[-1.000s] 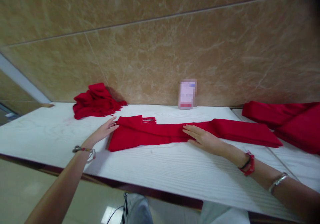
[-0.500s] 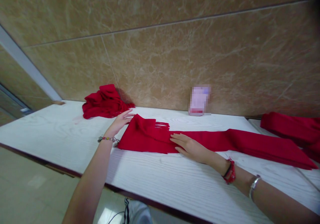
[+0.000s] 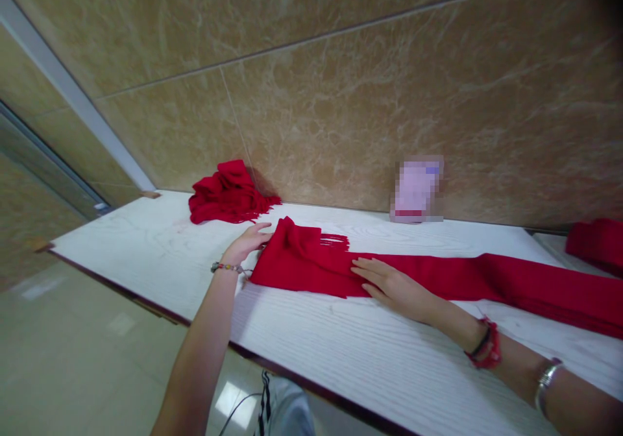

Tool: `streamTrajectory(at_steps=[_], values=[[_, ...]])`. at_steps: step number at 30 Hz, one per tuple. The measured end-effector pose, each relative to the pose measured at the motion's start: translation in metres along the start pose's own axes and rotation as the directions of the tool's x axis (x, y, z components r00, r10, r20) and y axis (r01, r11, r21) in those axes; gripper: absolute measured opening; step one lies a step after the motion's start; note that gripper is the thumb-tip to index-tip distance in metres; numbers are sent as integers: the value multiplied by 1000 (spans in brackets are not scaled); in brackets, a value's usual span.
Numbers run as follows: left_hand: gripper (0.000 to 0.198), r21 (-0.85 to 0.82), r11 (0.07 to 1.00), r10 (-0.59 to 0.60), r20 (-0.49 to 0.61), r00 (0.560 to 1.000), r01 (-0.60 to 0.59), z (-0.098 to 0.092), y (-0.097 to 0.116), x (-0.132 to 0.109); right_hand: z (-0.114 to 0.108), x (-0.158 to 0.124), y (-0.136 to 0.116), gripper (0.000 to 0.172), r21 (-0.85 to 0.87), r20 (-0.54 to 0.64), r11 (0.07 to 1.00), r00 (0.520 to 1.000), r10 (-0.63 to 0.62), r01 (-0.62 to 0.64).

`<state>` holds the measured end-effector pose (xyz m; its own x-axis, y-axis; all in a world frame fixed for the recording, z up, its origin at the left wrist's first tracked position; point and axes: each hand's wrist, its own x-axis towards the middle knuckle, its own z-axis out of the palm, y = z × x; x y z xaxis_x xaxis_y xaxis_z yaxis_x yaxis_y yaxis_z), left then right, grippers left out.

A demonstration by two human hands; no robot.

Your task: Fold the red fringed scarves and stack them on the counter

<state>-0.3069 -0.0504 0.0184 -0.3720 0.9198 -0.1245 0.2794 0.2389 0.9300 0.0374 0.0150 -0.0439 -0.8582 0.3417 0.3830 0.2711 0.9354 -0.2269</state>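
Observation:
A long red scarf (image 3: pixel 438 280) lies stretched across the white table (image 3: pixel 341 351), its fringed left end folded back on itself. My left hand (image 3: pixel 248 242) rests at that left end with fingers stretched, touching the folded edge. My right hand (image 3: pixel 392 283) lies flat on the scarf's middle, fingers spread and pressing the cloth down. Neither hand grips anything.
A crumpled pile of red scarves (image 3: pixel 226 194) sits at the back left against the marble wall. A small blurred card (image 3: pixel 416 189) leans on the wall. More red cloth (image 3: pixel 598 241) lies at the far right. The table's dark front edge runs diagonally below my arms.
The view has swung to the left. My left hand has lifted the scarf's left end a little, raising the fold. My right hand stays flat on the scarf.

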Motion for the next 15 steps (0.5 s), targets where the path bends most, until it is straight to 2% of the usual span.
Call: streamTrajectory(at_steps=[5,8,11,15], values=[[67,96,993,73,-54,996,-68,-3,-2,2,-1,1,-1,37,-10,-1,1000,1000,-2,2],[69,125,989,87,-97,992,-74,-13,-5,6,-2,1,-1,37,-30,12,999,1000,-29,30],[66,181,981,90,-147,985,-63,-39,-8,5,-2,1,0,37,-34,28,998,998,-50,51],[61,359,933,87,-270,959,16,-97,-8,-4,-3,1,-1,38,-29,62,1000,998,-9,11]])
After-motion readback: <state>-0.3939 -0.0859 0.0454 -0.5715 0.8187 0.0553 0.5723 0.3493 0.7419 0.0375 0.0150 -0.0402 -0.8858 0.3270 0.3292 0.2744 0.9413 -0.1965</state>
